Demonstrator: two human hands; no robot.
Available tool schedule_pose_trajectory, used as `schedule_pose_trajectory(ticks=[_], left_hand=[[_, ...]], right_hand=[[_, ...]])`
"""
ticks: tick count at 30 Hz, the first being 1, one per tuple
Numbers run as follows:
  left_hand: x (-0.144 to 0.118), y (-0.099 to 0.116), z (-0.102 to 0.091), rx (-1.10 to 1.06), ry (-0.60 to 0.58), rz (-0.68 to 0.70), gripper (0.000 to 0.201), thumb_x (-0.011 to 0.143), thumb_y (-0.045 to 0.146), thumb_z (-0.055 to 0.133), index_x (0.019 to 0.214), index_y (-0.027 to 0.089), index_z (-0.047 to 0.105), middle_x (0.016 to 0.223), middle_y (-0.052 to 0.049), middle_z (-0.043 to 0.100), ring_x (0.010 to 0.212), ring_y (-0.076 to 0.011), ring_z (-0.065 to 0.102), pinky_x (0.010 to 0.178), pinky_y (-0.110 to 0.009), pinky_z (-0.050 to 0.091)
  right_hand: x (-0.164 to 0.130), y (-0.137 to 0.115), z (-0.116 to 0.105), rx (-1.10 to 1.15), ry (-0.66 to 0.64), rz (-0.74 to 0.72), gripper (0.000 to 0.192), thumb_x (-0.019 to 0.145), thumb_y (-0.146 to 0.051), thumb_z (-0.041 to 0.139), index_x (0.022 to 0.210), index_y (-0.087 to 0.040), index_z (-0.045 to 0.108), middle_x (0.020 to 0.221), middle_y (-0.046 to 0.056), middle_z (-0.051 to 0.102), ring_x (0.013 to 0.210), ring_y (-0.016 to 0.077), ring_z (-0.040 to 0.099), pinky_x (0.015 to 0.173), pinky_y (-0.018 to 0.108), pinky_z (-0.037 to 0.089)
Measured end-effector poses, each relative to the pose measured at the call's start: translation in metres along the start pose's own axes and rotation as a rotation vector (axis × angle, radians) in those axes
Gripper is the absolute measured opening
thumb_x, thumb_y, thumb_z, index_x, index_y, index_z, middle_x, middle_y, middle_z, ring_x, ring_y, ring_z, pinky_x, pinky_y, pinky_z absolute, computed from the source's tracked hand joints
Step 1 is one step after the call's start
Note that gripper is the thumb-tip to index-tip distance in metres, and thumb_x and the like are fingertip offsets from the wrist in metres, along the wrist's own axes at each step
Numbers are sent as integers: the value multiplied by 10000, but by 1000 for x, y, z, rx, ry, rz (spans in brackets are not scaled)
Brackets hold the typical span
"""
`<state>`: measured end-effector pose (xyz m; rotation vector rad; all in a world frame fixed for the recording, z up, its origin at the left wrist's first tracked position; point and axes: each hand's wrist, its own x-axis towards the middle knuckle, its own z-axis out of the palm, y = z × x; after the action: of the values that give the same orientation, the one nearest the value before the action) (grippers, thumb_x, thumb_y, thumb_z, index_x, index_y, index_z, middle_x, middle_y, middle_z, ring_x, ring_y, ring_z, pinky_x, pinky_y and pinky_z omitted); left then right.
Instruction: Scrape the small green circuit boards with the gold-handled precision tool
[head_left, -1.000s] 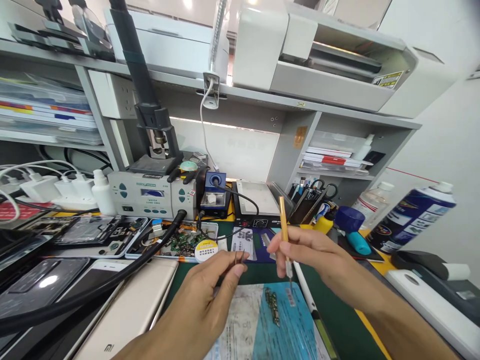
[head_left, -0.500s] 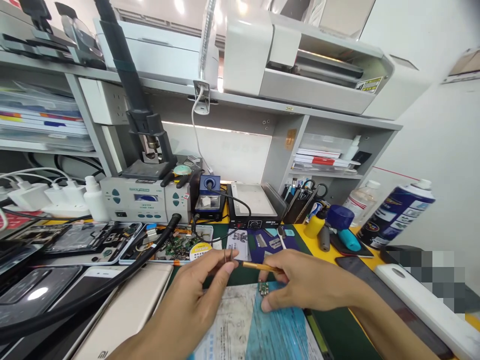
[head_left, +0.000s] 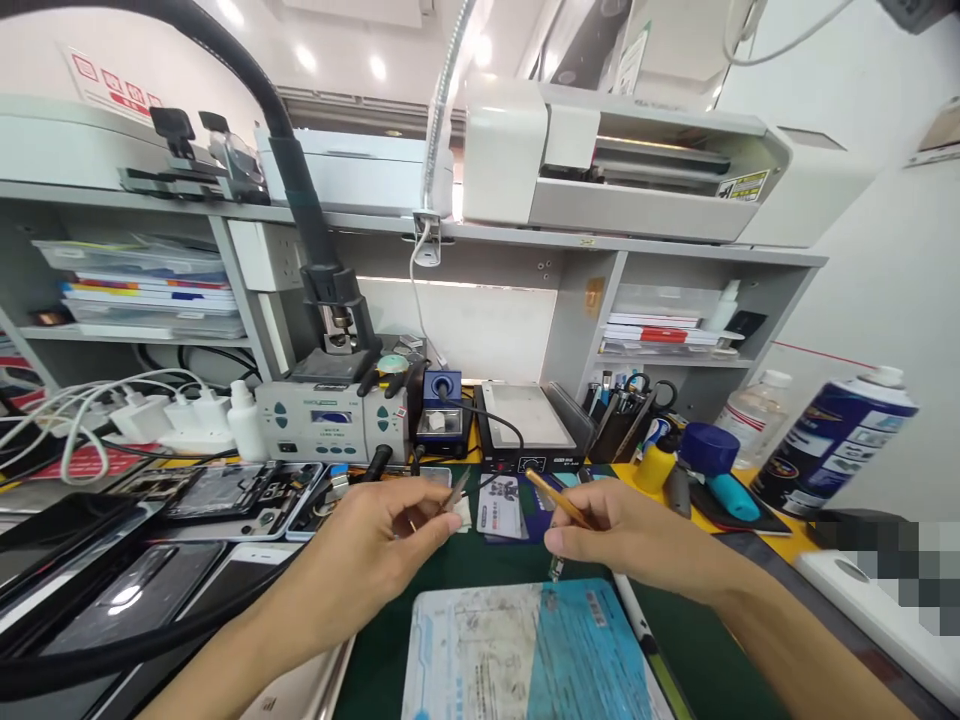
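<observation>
My left hand (head_left: 401, 525) is closed, pinching a thin, pointed grey metal piece (head_left: 459, 487) between thumb and fingertips. Whether it is a blade or a tweezer tip I cannot tell. In my right hand (head_left: 615, 520) is a slim gold-brown, pen-shaped tool handle (head_left: 556, 496), its end pointing up and left. Below the right fingertips a small green circuit board (head_left: 556, 568) shows; I cannot tell if the fingers hold it. A scuffed white-and-blue pad (head_left: 487, 640) lies on the green mat (head_left: 427, 570) in front of both hands.
Phones and opened phone bodies (head_left: 225, 490) fill the left side, with a thick black hose (head_left: 150, 640) across them. Behind stand a rework station (head_left: 330, 425), a soldering unit (head_left: 442, 420) and a flat heating plate (head_left: 529, 415). At right are bottles and a spray can (head_left: 832, 440).
The hands have moved apart; the gold tool's end has left the left fingertips and tilted upward. The small board now shows beyond the pad's far edge. The camera view has shifted.
</observation>
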<state>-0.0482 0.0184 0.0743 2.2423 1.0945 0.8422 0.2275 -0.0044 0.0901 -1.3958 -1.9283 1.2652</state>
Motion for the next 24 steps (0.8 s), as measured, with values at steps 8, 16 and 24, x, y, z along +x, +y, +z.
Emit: schedule_pose_trajectory(ticks=[8, 16, 24], left_hand=[[-3, -8, 9, 244, -175, 46, 152, 922, 216, 583, 871, 237, 725, 862, -8, 704, 770, -207, 652, 673, -273, 438], [-6, -14, 12, 322, -192, 48, 232, 953, 176, 499, 939, 238, 721, 919, -39, 697, 821, -240, 660, 712, -321, 424], [-11, 11, 17, 60, -134, 14, 142, 959, 297, 553, 1050, 266, 658, 925, 11, 677, 758, -164, 620, 601, -248, 427]], right_hand=[[-2, -2, 2, 192, 20, 12, 352, 859, -498, 732, 814, -185, 580, 616, -87, 330, 520, 84, 224, 474, 251, 162], [-3, -6, 3, 275, 76, 17, 323, 829, -456, 769, 829, -164, 631, 682, -37, 536, 494, 64, 269, 461, 247, 151], [1, -9, 18, 314, 115, 51, 298, 883, -460, 694, 863, -167, 646, 763, 16, 673, 478, 67, 244, 450, 248, 140]])
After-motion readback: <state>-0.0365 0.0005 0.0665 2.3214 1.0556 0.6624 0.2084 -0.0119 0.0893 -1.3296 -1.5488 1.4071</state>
